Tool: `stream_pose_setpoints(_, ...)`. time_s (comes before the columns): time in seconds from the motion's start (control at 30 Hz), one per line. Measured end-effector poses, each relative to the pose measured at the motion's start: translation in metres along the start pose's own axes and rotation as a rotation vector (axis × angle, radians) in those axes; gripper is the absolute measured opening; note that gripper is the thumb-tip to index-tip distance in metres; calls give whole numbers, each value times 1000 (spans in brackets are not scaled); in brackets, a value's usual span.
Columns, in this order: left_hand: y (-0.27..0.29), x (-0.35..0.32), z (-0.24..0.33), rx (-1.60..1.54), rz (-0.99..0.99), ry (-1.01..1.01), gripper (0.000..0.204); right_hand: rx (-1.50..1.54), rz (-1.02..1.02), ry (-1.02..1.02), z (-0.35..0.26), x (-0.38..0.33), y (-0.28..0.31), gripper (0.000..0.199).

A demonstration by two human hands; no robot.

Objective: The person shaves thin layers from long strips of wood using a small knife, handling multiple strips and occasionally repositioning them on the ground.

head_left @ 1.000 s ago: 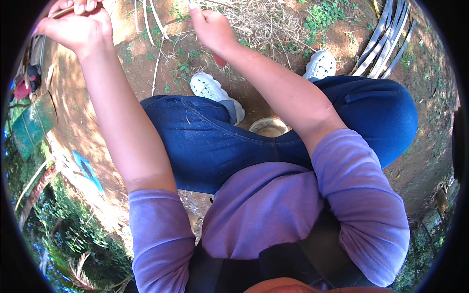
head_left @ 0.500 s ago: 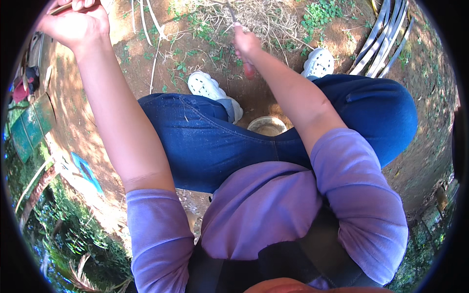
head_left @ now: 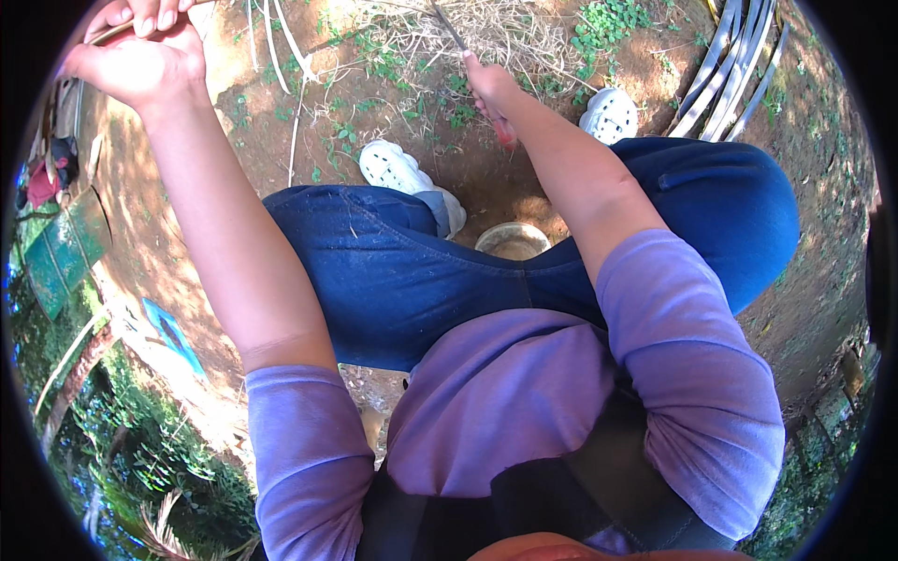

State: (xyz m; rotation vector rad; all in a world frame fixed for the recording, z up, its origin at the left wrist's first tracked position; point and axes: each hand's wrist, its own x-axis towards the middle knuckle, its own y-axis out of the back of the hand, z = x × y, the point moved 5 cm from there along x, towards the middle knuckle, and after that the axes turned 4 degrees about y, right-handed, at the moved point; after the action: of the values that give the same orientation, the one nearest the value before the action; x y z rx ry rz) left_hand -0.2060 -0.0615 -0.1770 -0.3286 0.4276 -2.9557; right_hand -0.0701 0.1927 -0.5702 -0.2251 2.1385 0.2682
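Observation:
At the upper left edge, my left hand (head_left: 154,61) is turned palm up with its fingers curled over a thin brown strip (head_left: 110,35), perhaps a stick or palm rib. Most of the strip's length lies outside the picture. My right hand (head_left: 492,89) is closed round the red handle (head_left: 506,134) of a knife. The narrow dark blade (head_left: 449,28) points up and left, away from me, above a heap of pale shavings (head_left: 510,37). A wide gap separates the two hands.
Between my white clogs (head_left: 402,168) a round shallow bowl (head_left: 513,227) sits on the bare soil. Long grey-green strips (head_left: 725,75) lie at the upper right. Pale strips (head_left: 297,56) lie nearer the left hand. A green panel (head_left: 65,248) stands at far left.
My right hand has come slightly nearer and to the right with the knife. The left hand has shifted a little, and more of its fingers and the strip show.

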Motion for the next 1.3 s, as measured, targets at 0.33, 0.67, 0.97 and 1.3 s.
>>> stream_pose_setpoints(0.33,30,23,-1,-12,-82,109,88,-143,-20,101,-36,-33,-23,79)
stream_pose_setpoints(0.67,67,33,0,172,129,-75,85,196,61,30,-20,-13,-23,72)
stream_pose_setpoints(0.97,-37,-53,9,15,141,-229,31,-6,73,656,-127,-82,-58,64)
stream_pose_setpoints(1.3,76,20,5,120,102,-82,58,-111,56,608,-122,-86,-63,64)
